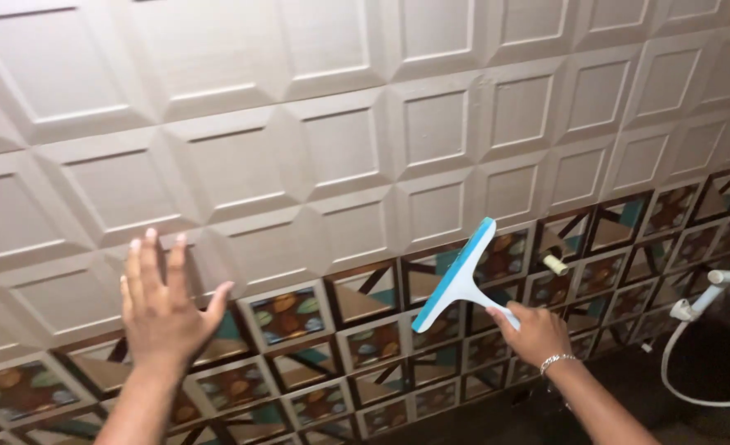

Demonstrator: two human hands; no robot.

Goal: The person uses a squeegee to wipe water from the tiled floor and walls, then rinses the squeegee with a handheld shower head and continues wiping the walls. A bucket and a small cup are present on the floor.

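Your right hand [538, 334] grips the white-handled, blue-edged plastic squeegee [459, 276], its blade against the patterned brown wall tiles [289, 316]. Your left hand [166, 309] is spread open, holding nothing, over the cream embossed tiles' [340, 148] lower edge.

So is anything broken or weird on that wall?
Nothing stands out. The tiled wall looks whole, with no cracks or missing tiles. The right hand holds a squeegee against it, and the left hand is spread open.

White squeegee [459, 278] with blue blade, tilted diagonally against the patterned wall tiles, handle end lower right.
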